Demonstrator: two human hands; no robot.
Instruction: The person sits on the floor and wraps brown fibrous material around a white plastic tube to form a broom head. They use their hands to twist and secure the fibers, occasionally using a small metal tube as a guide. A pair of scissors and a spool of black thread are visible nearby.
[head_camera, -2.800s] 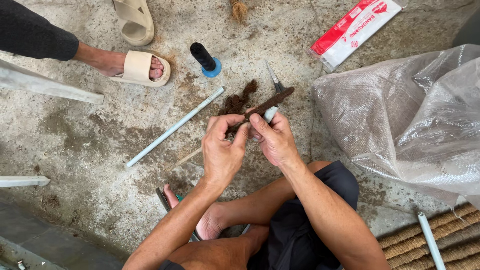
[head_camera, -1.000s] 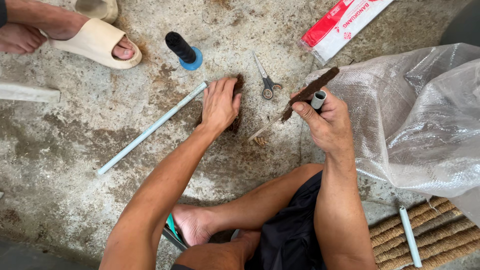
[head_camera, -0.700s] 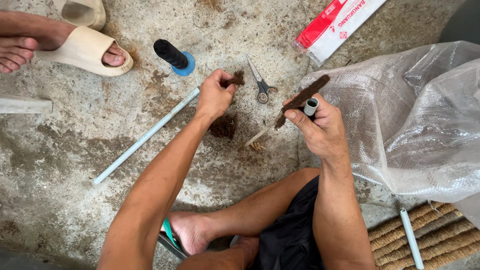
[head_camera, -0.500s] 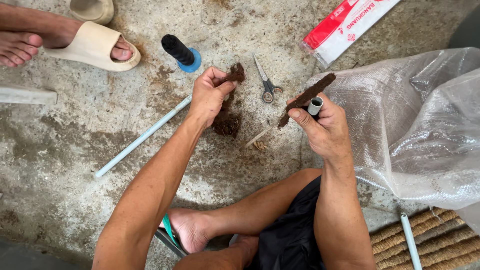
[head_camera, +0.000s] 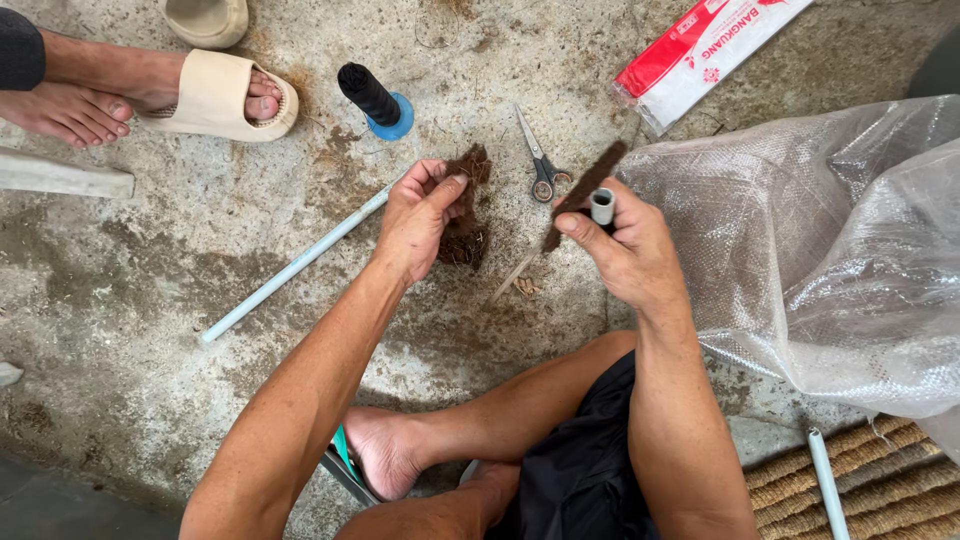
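Note:
My left hand (head_camera: 420, 215) pinches a tuft of brown coir fibre (head_camera: 470, 165), held just above a small pile of the same fibre (head_camera: 464, 243) on the concrete floor. My right hand (head_camera: 625, 245) grips a short white tube (head_camera: 601, 206) together with a thin stick partly wrapped in brown fibre (head_camera: 585, 190), tilted up to the right. The two hands are about a hand's width apart. Small scissors (head_camera: 540, 170) lie on the floor between and beyond them.
A long white pipe (head_camera: 290, 268) lies diagonally at left. A black thread spool on a blue base (head_camera: 372, 98) stands beyond. Another person's feet in beige sandals (head_camera: 215, 92) are at top left. A clear plastic sack (head_camera: 830, 250) fills the right; a red-and-white packet (head_camera: 700, 50) lies above it.
My left hand reached down to the fibre pile, picked up a tuft and lifted it. My right hand stayed put with the wrapped stick and tube.

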